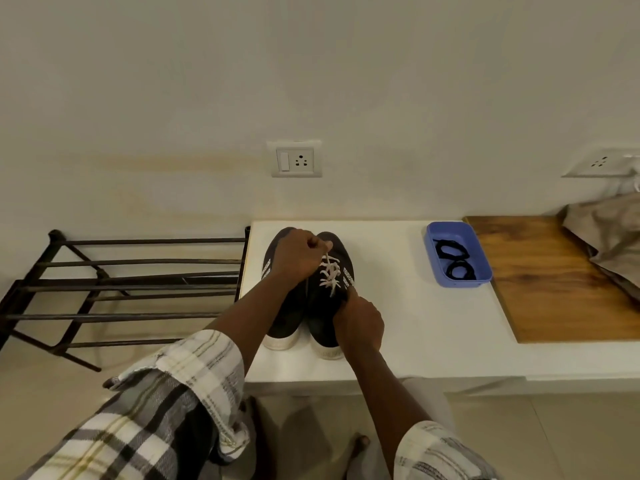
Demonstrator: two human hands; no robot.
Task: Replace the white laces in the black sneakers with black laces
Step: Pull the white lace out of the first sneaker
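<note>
Two black sneakers with white soles stand side by side on the white table (pixel 398 323). The left sneaker (pixel 284 317) is partly hidden by my left forearm. The right sneaker (pixel 323 306) carries a white lace (pixel 330 271) criss-crossed over its tongue. My left hand (pixel 298 256) hovers above the shoes and pinches a strand of that white lace, pulled taut. My right hand (pixel 360 322) grips the right sneaker's side, its index finger pointing along the upper. Two coiled black laces (pixel 453 261) lie in a blue tray (pixel 483 271) to the right.
A black metal shoe rack (pixel 114 289) stands left of the table. A wooden board (pixel 554 282) lies on the table's right end with crumpled beige cloth (pixel 609 244) on it. Wall sockets (pixel 295 162) sit behind. A bare foot (pixel 356 445) shows below the table edge.
</note>
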